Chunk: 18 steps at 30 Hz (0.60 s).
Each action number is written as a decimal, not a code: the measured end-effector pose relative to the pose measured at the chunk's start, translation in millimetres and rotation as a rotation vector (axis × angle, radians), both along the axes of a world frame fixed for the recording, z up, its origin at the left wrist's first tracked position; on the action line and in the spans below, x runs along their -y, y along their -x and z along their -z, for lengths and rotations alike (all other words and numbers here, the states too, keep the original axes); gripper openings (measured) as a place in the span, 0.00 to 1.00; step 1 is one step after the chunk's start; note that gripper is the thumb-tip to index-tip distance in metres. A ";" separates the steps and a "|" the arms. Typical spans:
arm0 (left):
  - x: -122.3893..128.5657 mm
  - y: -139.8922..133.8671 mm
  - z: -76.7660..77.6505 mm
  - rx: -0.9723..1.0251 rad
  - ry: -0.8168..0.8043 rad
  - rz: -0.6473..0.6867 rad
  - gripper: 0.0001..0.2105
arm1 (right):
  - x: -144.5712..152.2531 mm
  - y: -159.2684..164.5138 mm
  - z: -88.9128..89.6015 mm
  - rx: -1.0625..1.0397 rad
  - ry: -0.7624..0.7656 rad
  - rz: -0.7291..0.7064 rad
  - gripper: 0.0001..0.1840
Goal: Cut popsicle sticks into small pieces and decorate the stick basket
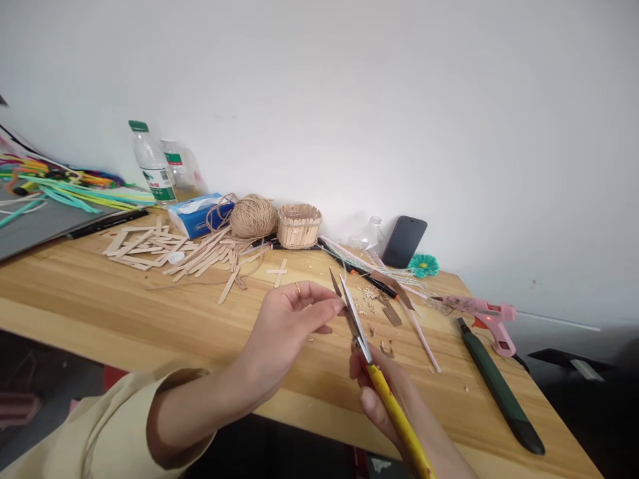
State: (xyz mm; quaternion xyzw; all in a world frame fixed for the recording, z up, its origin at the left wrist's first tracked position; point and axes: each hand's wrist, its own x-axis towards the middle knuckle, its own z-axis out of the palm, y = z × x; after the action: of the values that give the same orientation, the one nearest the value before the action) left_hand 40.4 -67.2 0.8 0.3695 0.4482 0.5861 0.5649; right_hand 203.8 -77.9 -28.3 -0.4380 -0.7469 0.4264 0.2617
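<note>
My right hand (384, 392) grips a pair of scissors (355, 316) with yellow handles, its fingers closed round them. The blades point up and away, slightly apart. Beside the blades, my left hand (294, 316) pinches thumb and fingers together, the tips right against the metal. Whatever lies in that pinch is hidden or too small to make out. Beyond the hands, two short craft sticks form a small cross (279, 271) on the wooden table (200, 326). Small wood chips (367, 303) lie scattered past the scissors.
A small stick basket (299, 226), a twine ball (253, 217), a tissue pack (197, 216) and loose craft sticks (204, 256) stand behind. To the right are a phone (404, 241), a pink glue gun (482, 313) and a dark green tool (502, 386). Bottles (154, 166) stand at left.
</note>
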 end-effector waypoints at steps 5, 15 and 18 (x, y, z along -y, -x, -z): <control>0.1 -0.3 0.5 0.008 -0.001 -0.001 0.02 | -0.8 -1.5 3.2 -0.021 -0.037 0.013 0.30; 0.0 -0.4 -0.8 -0.027 -0.001 0.014 0.02 | 0.3 -8.4 -2.1 0.009 -0.006 -0.070 0.28; -6.9 9.2 2.1 -0.171 -0.015 0.057 0.05 | -1.9 -11.3 -5.6 0.132 0.004 -0.031 0.24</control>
State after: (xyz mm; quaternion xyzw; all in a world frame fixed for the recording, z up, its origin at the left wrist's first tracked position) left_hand 31.2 -60.4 -1.2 0.4348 0.4797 0.5396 0.5381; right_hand 215.1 -76.0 -22.6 -0.4542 -0.7684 0.4020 0.2042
